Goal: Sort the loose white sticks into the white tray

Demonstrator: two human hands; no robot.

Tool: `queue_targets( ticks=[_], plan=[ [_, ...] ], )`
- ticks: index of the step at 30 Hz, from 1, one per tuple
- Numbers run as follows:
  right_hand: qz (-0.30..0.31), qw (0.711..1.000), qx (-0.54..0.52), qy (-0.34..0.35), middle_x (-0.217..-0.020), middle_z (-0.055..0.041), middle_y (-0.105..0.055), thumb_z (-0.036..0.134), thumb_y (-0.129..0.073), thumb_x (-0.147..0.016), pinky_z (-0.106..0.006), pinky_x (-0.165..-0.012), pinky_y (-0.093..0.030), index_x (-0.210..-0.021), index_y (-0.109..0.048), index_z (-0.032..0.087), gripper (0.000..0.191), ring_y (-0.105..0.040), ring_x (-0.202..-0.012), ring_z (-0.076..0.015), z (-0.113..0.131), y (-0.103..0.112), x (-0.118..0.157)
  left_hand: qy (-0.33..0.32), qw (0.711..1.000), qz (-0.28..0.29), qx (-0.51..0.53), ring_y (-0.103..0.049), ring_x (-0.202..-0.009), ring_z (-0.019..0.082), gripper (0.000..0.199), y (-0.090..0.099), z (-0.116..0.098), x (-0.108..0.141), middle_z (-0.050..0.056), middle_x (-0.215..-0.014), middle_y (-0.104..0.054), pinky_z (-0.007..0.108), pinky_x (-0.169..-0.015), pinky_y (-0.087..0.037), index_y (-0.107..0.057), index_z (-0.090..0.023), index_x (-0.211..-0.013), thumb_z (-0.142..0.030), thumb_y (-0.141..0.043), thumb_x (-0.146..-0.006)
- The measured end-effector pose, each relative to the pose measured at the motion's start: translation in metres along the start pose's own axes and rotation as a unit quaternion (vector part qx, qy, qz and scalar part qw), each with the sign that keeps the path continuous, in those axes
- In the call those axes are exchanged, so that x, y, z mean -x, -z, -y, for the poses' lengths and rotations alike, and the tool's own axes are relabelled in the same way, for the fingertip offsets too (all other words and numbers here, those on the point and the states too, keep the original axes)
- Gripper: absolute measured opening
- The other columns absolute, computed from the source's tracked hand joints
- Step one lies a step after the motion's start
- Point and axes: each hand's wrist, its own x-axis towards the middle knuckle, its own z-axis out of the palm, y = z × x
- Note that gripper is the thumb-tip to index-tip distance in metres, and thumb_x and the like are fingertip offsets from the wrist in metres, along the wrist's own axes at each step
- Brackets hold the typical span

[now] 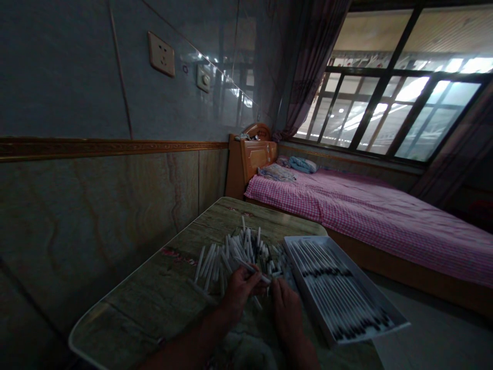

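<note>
My left hand (241, 292) pinches a thin white plastic stick (250, 268) between thumb and fingers, at the near edge of a loose heap of similar sticks (239, 252). That heap lies on a table with a marble-patterned top (154, 303). My right hand (287, 310) rests just to the right, its fingers curled by the heap and holding nothing I can see. Beyond it, a white tray (304, 288) holds sticks lined up side by side, with dark bands across them.
The table's left side runs along a tiled wall (96, 221) with a wall socket (160, 54) higher up. Past the table's far edge stands a bed with a pink checked sheet (365, 221), below a curtained window (396, 103). Floor (431, 324) shows at the right.
</note>
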Motion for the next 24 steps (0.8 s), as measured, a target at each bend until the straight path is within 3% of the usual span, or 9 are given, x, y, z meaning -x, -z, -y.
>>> queue_targets(
  ticks=[8, 13, 19, 24],
  plan=[
    [0.024, 0.996, -0.069, -0.051, -0.069, 0.0014, -0.059, 0.037, -0.033, -0.098, -0.024, -0.057, -0.037, -0.078, -0.05, 0.025, 0.029, -0.057, -0.062, -0.0152, 0.008, 0.006, -0.002, -0.009, 1.0, -0.021, -0.004, -0.071, -0.065, 0.02, 0.047, -0.001, -0.003, -0.001, 0.003, -0.069, -0.073, 0.028, -0.059, -0.057, -0.06, -0.015, -0.076, -0.042, -0.087, -0.049],
    [-0.024, 1.0, 0.009, 0.011, -0.065, -0.0019, -0.059, 0.034, -0.027, -0.099, -0.027, -0.054, -0.034, -0.072, -0.054, 0.025, 0.039, -0.055, -0.058, -0.017, -0.002, -0.003, 0.0, 0.0, 1.0, -0.004, -0.015, -0.07, -0.062, 0.019, 0.048, 0.0, -0.002, -0.001, 0.002, -0.067, -0.072, 0.028, -0.058, -0.057, -0.059, -0.015, -0.078, -0.043, -0.086, -0.05],
    [-0.005, 0.997, -0.079, -0.023, -0.072, 0.0, -0.062, 0.041, -0.033, -0.098, -0.024, -0.058, -0.039, -0.081, -0.056, 0.025, 0.033, -0.056, -0.063, -0.0155, 0.002, 0.001, -0.001, -0.015, 1.0, -0.006, -0.014, -0.072, -0.068, 0.02, 0.047, 0.002, 0.001, -0.003, 0.002, -0.071, -0.073, 0.028, -0.06, -0.058, -0.058, -0.015, -0.08, -0.043, -0.084, -0.053],
    [-0.032, 0.999, -0.019, 0.02, -0.068, -0.0033, -0.062, 0.046, -0.026, -0.097, -0.027, -0.055, -0.035, -0.073, -0.057, 0.026, 0.044, -0.054, -0.059, -0.0172, -0.006, -0.003, 0.001, -0.001, 0.999, 0.005, -0.034, -0.07, -0.06, 0.017, 0.049, 0.001, 0.001, -0.003, 0.002, -0.068, -0.072, 0.028, -0.058, -0.057, -0.057, -0.015, -0.08, -0.045, -0.084, -0.052]
  ],
)
